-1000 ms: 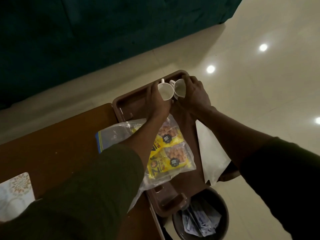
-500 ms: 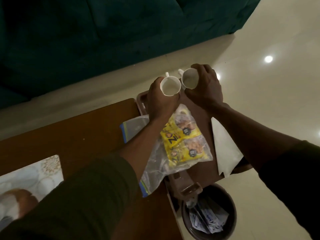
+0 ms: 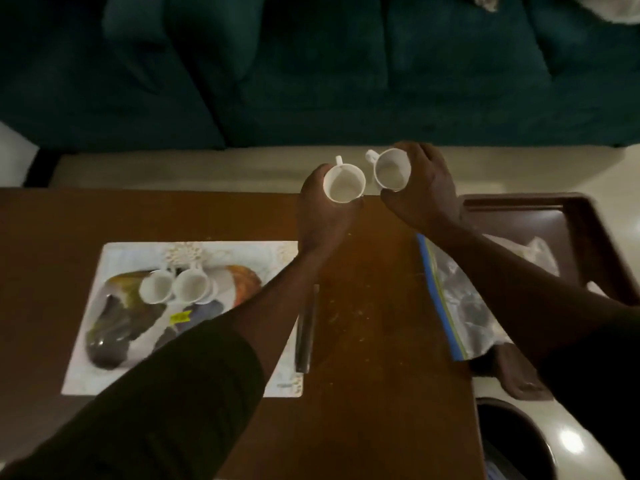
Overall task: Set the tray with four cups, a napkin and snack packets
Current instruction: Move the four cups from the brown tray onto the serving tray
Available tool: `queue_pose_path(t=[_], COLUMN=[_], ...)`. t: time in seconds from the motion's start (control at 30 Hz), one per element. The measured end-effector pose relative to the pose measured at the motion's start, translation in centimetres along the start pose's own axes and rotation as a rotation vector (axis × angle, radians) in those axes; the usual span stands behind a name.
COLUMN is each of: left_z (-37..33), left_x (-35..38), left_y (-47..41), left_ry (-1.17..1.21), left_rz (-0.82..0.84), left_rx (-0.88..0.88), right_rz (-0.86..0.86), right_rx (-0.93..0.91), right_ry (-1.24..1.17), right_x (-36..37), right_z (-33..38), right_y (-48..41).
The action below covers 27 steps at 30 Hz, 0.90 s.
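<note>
My left hand (image 3: 320,216) grips a white cup (image 3: 344,183) and my right hand (image 3: 424,188) grips a second white cup (image 3: 391,171); both cups hang tilted over the far edge of the wooden table, left of the tray. The brown tray (image 3: 581,216) sits at the right, off the table's right end. A clear zip bag (image 3: 457,306) with a blue strip lies partly on the tray; my right forearm hides the snack packets. Two more white cups (image 3: 176,285) stand side by side on a printed placemat (image 3: 114,358) at the left.
The wooden table (image 3: 374,306) fills the middle. A dark slim object (image 3: 304,334) lies at the placemat's right edge. A dark bin (image 3: 512,441) stands at the lower right, a bare foot (image 3: 519,375) beside it. A teal sofa (image 3: 311,64) runs along the back.
Both hands have lifted the two cups off the tray and carried them leftward over the table. The view has swung left, bringing the placemat and two other cups into sight.
</note>
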<state>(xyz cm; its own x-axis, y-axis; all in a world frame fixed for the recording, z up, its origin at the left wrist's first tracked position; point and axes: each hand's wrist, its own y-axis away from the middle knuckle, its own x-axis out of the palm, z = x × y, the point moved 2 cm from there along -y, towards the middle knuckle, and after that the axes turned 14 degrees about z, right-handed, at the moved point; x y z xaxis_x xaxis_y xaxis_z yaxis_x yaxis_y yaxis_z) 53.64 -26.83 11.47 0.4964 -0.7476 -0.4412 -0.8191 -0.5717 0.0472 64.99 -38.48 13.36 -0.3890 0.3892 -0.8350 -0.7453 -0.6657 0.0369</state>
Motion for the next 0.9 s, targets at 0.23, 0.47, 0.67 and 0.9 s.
queue_pose_path(t=[0.23,0.47,0.67,0.9], left_z=[5.5,14.4,20.0,23.5], left_x=[-15.3,-24.2,-24.8,-23.4], left_y=[5.0,16.8,21.1,21.4], left_ry=[-0.072,-0.221,-0.163,-0.105], left_rz=[-0.171,-0.3,-0.272,-0.255], left_rx=[-0.017,-0.212,-0.391,-0.436], right_rz=[0.023,0.246,0.43,0.614], right_rx=[-0.095,-0.112,-0.146,-0.226], right_ry=[-0.191,-0.169,0.005,0.062], right_x=[7.5,18.6,24.4,27.5], right_z=[14.4,20.7,20.8,20.9], right_y=[0.8,8.6,13.7,14.1])
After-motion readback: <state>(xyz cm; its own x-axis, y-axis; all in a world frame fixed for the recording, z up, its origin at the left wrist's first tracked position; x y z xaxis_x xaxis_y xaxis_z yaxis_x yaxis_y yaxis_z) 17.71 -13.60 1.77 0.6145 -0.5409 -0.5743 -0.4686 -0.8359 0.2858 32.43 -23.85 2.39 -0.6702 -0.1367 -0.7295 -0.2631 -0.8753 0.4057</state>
